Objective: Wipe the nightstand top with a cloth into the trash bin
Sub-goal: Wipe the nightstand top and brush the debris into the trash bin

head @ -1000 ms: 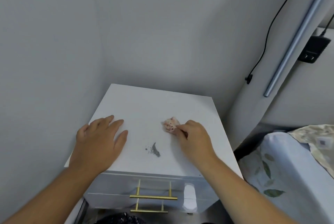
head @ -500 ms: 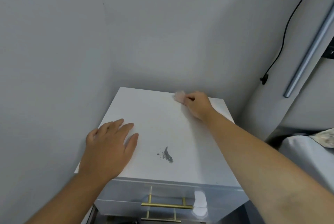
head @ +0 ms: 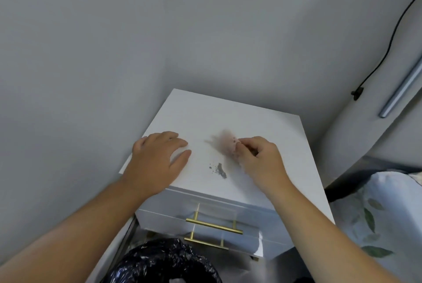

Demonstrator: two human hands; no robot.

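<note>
Crumbs are lying just toward the nightstand's front edge from the right hand, whose grip is pinching the cloth, nearer than the flat left hand.

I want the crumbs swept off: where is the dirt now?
The dirt lies near the nightstand top's front edge, between both hands, just below the cloth.

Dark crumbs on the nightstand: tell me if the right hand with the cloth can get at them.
Probably yes. The right hand holds the cloth just behind the dark crumbs, with only bare nightstand top between; the left hand rests off to the side.
</note>
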